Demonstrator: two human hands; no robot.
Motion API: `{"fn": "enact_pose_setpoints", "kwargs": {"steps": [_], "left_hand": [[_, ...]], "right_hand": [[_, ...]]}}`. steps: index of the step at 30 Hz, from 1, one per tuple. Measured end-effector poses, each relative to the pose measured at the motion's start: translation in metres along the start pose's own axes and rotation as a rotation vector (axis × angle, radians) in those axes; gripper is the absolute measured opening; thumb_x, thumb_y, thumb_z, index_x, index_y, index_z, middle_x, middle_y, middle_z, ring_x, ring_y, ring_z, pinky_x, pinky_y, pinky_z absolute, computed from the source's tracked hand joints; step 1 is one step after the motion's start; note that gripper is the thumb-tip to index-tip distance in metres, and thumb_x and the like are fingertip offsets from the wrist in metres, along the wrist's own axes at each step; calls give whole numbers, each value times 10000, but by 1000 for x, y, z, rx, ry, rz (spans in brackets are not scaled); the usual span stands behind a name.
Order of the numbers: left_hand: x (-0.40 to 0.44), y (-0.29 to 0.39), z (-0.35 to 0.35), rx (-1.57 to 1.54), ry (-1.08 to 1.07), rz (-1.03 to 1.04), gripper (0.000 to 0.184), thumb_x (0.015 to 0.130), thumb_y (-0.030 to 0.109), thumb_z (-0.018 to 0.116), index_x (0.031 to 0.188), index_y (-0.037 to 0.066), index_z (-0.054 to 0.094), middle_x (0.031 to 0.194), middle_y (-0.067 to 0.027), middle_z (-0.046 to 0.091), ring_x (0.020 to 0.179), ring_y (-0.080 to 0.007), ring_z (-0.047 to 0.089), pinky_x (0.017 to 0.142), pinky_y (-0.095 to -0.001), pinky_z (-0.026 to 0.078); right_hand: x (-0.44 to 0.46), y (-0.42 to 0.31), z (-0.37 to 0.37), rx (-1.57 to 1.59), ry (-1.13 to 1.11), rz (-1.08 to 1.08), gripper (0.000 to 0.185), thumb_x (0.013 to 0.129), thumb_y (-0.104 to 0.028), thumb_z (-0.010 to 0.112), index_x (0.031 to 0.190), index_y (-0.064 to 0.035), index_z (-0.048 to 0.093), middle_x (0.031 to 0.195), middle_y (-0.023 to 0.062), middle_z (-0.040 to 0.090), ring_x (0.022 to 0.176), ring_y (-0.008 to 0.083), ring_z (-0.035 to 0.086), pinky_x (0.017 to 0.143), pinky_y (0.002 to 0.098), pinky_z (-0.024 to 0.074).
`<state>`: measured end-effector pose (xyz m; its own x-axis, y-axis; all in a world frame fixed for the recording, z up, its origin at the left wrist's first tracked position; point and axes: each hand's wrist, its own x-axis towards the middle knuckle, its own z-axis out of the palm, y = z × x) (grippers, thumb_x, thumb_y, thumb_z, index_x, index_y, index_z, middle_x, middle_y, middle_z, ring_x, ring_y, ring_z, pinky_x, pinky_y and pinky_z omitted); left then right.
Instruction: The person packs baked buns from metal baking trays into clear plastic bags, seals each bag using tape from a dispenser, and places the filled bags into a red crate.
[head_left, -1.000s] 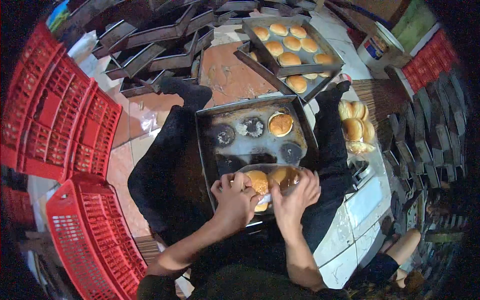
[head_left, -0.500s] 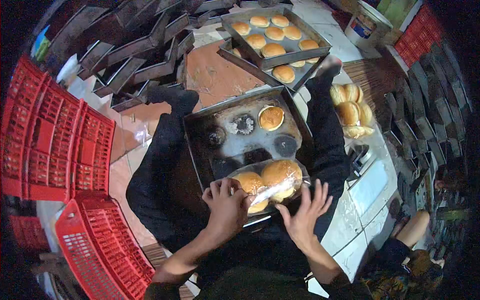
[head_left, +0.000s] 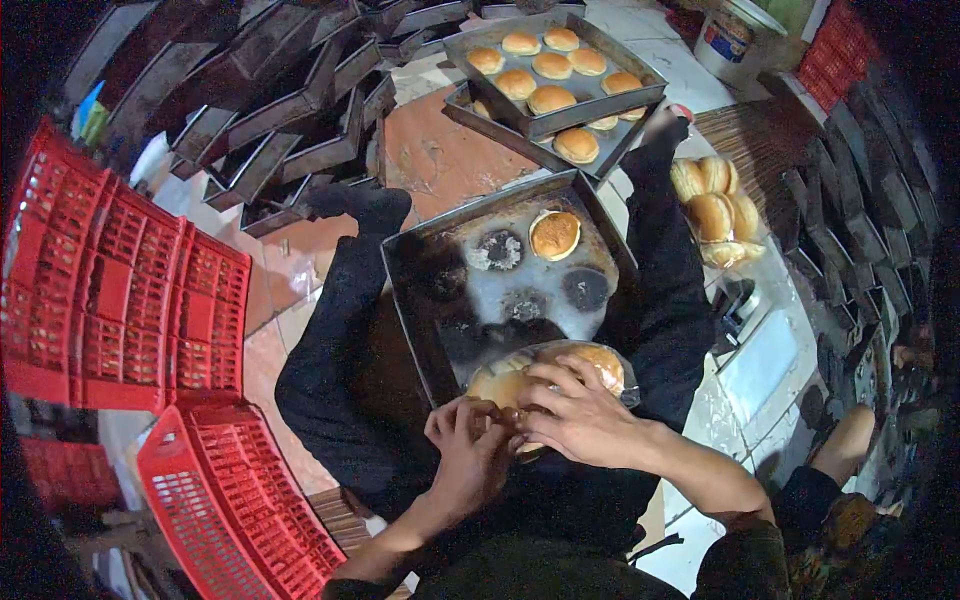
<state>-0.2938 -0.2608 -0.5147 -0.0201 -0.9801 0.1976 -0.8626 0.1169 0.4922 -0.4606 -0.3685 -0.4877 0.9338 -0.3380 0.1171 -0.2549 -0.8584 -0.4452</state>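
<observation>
A clear plastic bag of buns (head_left: 602,364) lies at the near edge of a dark metal baking tray (head_left: 540,270) between the person's legs. My left hand (head_left: 468,445) pinches the bag's left end, its fingers bent inward. Across the top of the bag reaches my right hand (head_left: 578,418), fingers curled down over it and their tips close to my left fingers. Exactly what the fingertips grip is partly hidden. A single loose bun (head_left: 555,235) sits in the far part of the tray, among round dark marks.
Two stacked trays (head_left: 540,122) of buns stand beyond. On the right lies another bag of buns (head_left: 715,213) beside a pale blue flat object (head_left: 760,365). Red crates (head_left: 205,310) line the left, and dark empty trays (head_left: 300,130) are piled behind. A person's bent leg (head_left: 845,448) shows at lower right.
My right hand has moved left from the bag's right side onto its top, meeting my left hand. Its spread fingers have curled in. The view has shifted slightly.
</observation>
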Motion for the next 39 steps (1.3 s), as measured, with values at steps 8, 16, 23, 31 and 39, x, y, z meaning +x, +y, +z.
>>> {"fn": "enact_pose_setpoints", "kwargs": {"steps": [8,16,23,31,39], "left_hand": [[-20,-1,-7,158,95,49,339,661,261,721,959,150,606,1024,-54,475,1048,-266,394,883,-460,247],[-26,-5,22,79,144,59,222,692,207,689,890,134,618,1011,-70,474,1022,-290,385,863,-452,248],[-24,4,33,65,57,-99,136,724,78,638,850,46,596,1076,-118,462,1070,-320,345,886,-458,243],[-21,9,32,48,69,-165,147,732,111,622,870,57,615,1042,-114,467,1037,-319,358,902,-447,249],[-13,14,21,109,-48,-152,114,756,125,614,847,56,608,1037,-120,471,1022,-320,364,875,-447,268]], "right_hand": [[-10,-7,20,94,172,181,152,758,-191,629,828,-59,606,1105,84,471,1149,319,351,931,480,282],[-27,-18,39,72,206,295,288,701,-131,563,950,5,603,1177,120,452,1187,320,327,975,484,285],[-51,-14,19,-75,489,228,245,699,-157,565,895,-12,594,1137,136,498,1126,322,428,940,460,373],[-259,185,28,1006,1265,1524,220,912,-201,475,1086,-67,451,803,148,603,637,234,618,432,282,452],[-286,246,36,1512,1166,1424,240,908,-204,459,1077,-33,454,903,216,580,695,314,616,559,327,569]]}}
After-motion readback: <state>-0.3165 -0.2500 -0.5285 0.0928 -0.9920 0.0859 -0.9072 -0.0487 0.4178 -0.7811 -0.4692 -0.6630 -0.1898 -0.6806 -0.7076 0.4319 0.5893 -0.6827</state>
